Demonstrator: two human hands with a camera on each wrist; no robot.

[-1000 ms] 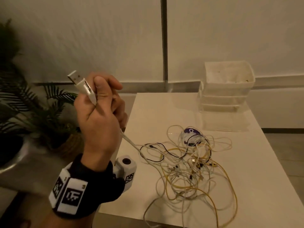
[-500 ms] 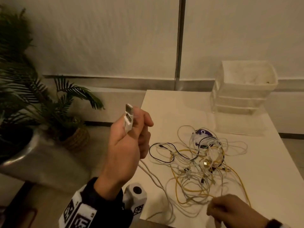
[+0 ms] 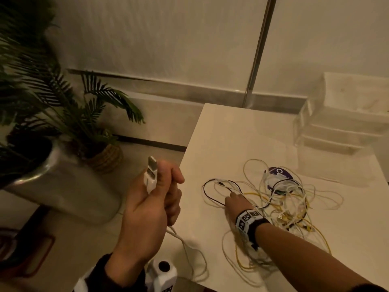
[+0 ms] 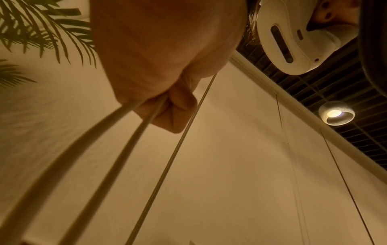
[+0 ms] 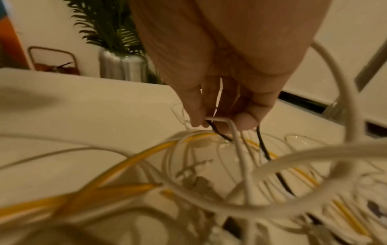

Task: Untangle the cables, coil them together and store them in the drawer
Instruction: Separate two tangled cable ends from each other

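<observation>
My left hand (image 3: 163, 183) is raised off the table's left edge and grips the white USB plugs (image 3: 151, 175) of white cables (image 4: 144, 122) that hang from my fist toward the table. A tangle of white, yellow and black cables (image 3: 282, 207) lies on the white table (image 3: 231, 133). My right hand (image 3: 229, 198) reaches into the tangle's left side. In the right wrist view its thumb and fingers (image 5: 194, 116) pinch a thin white cable (image 5: 236, 137), with a black cable (image 5: 262, 145) just beneath. The clear drawer unit (image 3: 341, 125) stands at the table's far right.
A round purple object (image 3: 281, 172) lies under the far side of the tangle. Left of the table stand a silver planter (image 3: 63, 186) and a palm in a woven pot (image 3: 107, 157). A wall runs behind the table.
My left hand has come down with the plugs. My right hand has come into view from below and reached forward to the tangle's left side.
</observation>
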